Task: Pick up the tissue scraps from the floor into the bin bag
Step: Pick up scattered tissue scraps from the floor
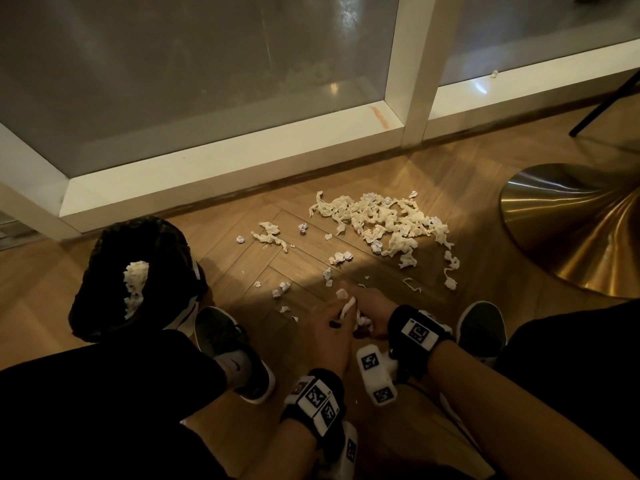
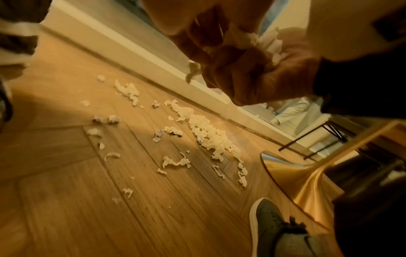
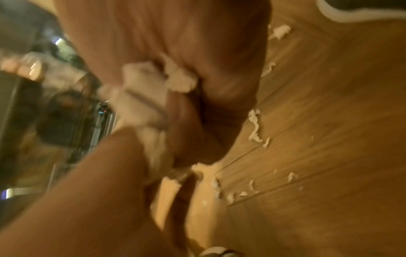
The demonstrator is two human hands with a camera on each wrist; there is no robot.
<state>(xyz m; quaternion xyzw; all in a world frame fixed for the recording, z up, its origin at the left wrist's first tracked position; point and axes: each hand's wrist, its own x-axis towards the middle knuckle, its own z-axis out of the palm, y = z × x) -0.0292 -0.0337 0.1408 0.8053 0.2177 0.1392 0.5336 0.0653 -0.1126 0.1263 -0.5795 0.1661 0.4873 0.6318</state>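
Observation:
Both hands meet low over the wooden floor point(image 1: 242, 258) around a wad of tissue scraps point(image 1: 347, 308). My right hand point(image 1: 363, 315) curls round the wad, seen as a fist point(image 2: 252, 74) in the left wrist view. My left hand point(image 1: 337, 318) pinches the same tissue from the left. A large pile of scraps point(image 1: 384, 223) lies ahead, also in the left wrist view point(image 2: 204, 128), with small bits point(image 1: 268, 233) scattered nearer the bag. The black bin bag point(image 1: 138, 244) stands open at the left with tissue point(image 1: 135, 275) inside. The right wrist view is blurred and shows the held tissue point(image 3: 142, 97).
A brass table base point(image 1: 581, 230) sits on the floor at the right. A white window frame point(image 1: 242, 157) runs along the back. My grey shoes point(image 1: 228, 344) point(image 1: 481, 327) flank the hands. A black chair leg point(image 1: 602, 105) slants at the far right.

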